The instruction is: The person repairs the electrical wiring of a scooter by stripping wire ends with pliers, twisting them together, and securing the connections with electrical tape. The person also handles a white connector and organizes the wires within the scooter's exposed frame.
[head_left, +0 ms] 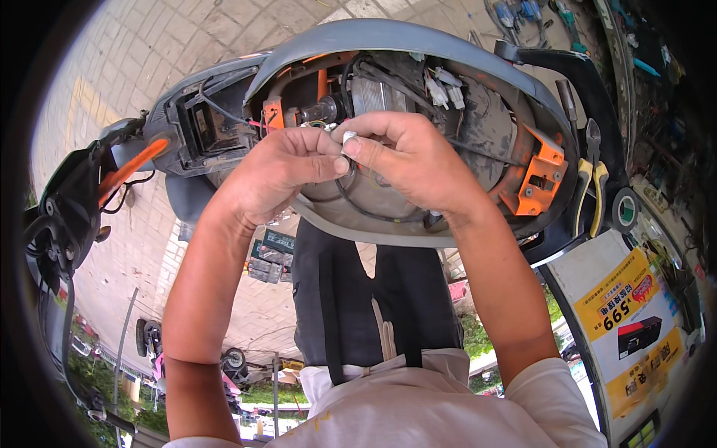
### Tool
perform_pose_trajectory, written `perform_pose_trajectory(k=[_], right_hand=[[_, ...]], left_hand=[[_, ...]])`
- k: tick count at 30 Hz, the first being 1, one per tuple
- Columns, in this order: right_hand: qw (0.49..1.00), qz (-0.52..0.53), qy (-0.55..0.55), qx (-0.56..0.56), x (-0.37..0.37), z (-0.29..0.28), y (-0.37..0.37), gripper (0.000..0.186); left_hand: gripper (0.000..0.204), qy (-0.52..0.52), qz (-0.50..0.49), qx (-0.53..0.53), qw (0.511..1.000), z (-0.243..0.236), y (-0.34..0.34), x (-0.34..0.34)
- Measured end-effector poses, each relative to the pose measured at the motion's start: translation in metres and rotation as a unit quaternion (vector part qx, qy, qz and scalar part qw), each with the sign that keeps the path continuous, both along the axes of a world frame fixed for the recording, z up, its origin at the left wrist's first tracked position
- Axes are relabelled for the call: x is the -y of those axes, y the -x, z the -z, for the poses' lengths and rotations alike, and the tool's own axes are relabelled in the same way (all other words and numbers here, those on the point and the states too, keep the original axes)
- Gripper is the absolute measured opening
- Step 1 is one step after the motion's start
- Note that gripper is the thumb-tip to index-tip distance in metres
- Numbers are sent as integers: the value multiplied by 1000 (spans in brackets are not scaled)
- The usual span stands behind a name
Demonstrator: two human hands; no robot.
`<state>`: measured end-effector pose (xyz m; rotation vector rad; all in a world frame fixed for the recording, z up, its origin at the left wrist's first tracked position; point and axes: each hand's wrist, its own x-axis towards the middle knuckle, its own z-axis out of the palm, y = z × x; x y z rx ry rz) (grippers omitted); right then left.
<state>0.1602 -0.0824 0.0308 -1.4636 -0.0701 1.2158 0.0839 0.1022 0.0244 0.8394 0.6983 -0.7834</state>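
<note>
Both hands meet over the open body of a scooter [351, 36], close to its wiring. My right hand [411, 160] pinches a small whitish piece [349, 137] between thumb and forefinger; its exact kind is too small to tell. Right beside it, thumb and fingers of my left hand [280, 172] are pressed together, and what they grip is hidden. Behind the fingers, thin wires and a dark cylindrical part [325, 110] sit near an orange bracket [274, 113]. White plug connectors [446, 91] hang on cables farther right.
Pliers with yellow handles [591, 183] lie on the scooter's black rear part, near a dark-handled tool [566, 99]. An orange metal bracket [541, 175] is at the right end. Handlebars [63, 216] stand left. A printed board [624, 321] is at lower right; batteries [272, 254] rest on the paving.
</note>
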Motion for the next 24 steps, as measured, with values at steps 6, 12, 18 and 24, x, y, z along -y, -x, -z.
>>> perform_pose_trajectory(k=[6,12,18,24], right_hand=[[998,49,-30,-4,7,6,10,20],[982,155,-15,-105,10,7,18,25],[973,174,-7,-149,16,13,18,24],[987,133,8,-94,17,8,18,23]], left_hand=[[13,-22,10,25,999,4,3,8],[15,-245,67,145,956,-3,10,29],[11,-361,43,193,911,-7,13,44],[9,-358,47,174,916,-10,14,42]])
